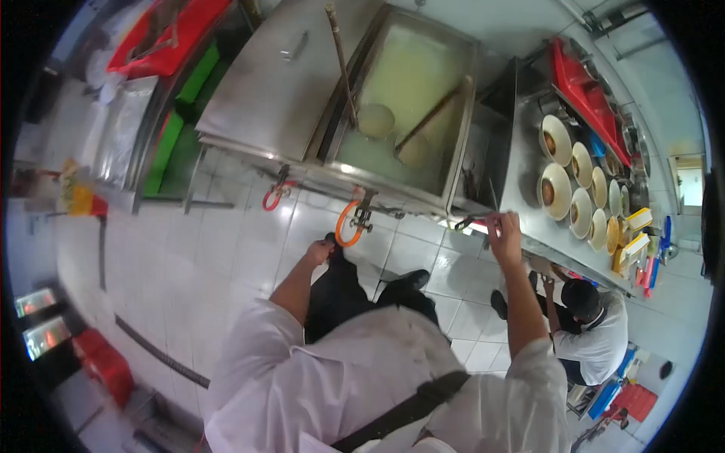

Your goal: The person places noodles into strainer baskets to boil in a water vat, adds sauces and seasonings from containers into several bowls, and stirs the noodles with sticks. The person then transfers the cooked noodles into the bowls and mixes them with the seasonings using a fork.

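Note:
My left hand (320, 251) hangs at the dark trousers with its fingers curled. An orange ring handle (349, 223) on a valve is beside it, apart from the fingers. What the left hand holds, if anything, is hidden. My right hand (504, 231) is raised at the front edge of the steel counter, fingers pinched together. Next to its fingertips lies a dark, thin handle-like piece (470, 222); I cannot tell whether they grip it. Ahead, a steel vat (462, 151) of pale cloudy liquid holds two long-handled ladles, one bowl (375, 121) nearer the left side.
Several pale bowls (556, 192) stand in rows on the right counter, below a red tray (585, 98). A person in a white shirt (596, 340) crouches at lower right. A steel lid (264, 90) covers the unit left of the vat. A red ring handle (273, 198) juts from its front.

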Tool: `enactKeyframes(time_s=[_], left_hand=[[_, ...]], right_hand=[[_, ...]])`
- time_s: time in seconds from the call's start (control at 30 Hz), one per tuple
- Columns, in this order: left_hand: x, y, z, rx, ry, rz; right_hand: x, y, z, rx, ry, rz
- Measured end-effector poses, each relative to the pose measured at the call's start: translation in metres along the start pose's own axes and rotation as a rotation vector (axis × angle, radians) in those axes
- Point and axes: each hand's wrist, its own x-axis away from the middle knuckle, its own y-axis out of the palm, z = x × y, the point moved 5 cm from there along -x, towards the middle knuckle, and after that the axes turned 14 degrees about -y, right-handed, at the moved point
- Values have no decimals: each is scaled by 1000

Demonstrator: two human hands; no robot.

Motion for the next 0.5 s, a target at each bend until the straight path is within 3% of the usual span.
enactKeyframes(time_s=[0.03,0.1,0.13,0.17,0.3,0.37,0.43,0.5], left_hand=[[-12,10,15,71,33,-2],[-83,41,16,-43,69,41],[-111,58,9,17,174,66],[-113,66,17,30,174,45],[-98,86,29,355,61,-145],[-82,71,38,310,134,-88],[-70,67,38,328,96,-13],[-88,61,25,137,-43,155]], right_hand=[[3,-2,-8,-10,63,53],[21,6,-5,-221,571,105],[11,4,-16,-173,429,284],[12,9,-15,-192,503,358],[5,5,-17,-344,477,430],[5,-6,-15,-414,468,445],[11,-14,-14,-469,497,373],[3,-31,-28,-527,562,349]])
